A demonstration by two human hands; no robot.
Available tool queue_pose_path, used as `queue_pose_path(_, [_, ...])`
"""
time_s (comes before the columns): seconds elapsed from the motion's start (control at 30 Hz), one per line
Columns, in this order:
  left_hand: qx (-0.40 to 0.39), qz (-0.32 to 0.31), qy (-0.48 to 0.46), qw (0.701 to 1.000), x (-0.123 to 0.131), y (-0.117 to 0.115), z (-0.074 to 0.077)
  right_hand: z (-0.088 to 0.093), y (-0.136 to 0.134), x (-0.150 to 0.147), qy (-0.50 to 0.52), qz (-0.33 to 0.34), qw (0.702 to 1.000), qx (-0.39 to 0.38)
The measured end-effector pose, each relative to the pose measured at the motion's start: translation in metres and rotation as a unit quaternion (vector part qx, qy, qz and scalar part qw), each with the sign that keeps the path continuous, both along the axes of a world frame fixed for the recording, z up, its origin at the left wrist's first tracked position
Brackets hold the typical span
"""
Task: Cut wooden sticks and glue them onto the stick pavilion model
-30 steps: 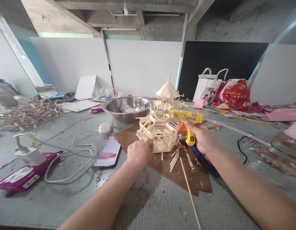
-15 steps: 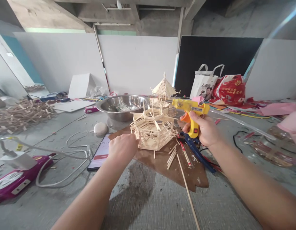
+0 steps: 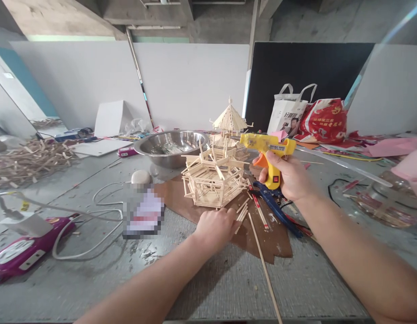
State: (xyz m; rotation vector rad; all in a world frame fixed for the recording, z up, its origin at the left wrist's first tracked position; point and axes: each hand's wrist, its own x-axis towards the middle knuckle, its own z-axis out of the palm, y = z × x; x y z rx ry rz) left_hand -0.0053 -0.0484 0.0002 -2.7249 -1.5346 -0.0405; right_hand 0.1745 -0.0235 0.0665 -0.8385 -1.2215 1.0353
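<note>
My right hand (image 3: 291,177) is wrapped around a yellow hot glue gun (image 3: 267,144) with an orange trigger, its nozzle pointing left above the wooden stick model (image 3: 215,184). This six-sided model, made of pale sticks, has railings and an open top. My left hand (image 3: 217,227) is closed, knuckles up, at the model's front lower corner. Its fingertips are hidden, so what they hold cannot be made out. Just right of those fingers lie several short sticks (image 3: 241,215) on a brown sheet (image 3: 262,245). Blue-handled pliers (image 3: 279,213) rest below the glue gun.
Behind stand a pagoda-roofed stick model (image 3: 230,119) and a steel basin (image 3: 154,150). At left are a pixelated phone (image 3: 144,216), a white cable and a purple power strip (image 3: 29,245). A long stick (image 3: 264,265) points toward me; a clear jar (image 3: 380,202) stands right.
My left hand has moved right, from the model's left side to its front corner, covering the stick that jutted out there. The glue gun stays in my right hand, barely shifted.
</note>
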Motion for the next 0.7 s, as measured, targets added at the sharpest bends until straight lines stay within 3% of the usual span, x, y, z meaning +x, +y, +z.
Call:
queue_pose_path(0.1, [-0.01,-0.028,-0.001,1.0,0.007,-0.003,-0.005,0.0,-0.001,0.0,0.001,0.008,1.0,0.009])
queue_pose_path(0.27, [-0.021,-0.004,-0.002,1.0,0.007,-0.001,-0.008,-0.002,0.0,0.0,-0.01,0.015,1.0,0.008])
queue_pose_path(0.47, [-0.034,0.024,-0.006,0.999,-0.002,0.004,-0.007,-0.002,0.001,0.001,-0.012,0.012,1.0,0.006])
queue_pose_path(0.7, [-0.005,0.009,-0.04,0.999,-0.006,0.0,0.0,0.001,-0.003,0.001,-0.036,-0.005,0.999,0.017])
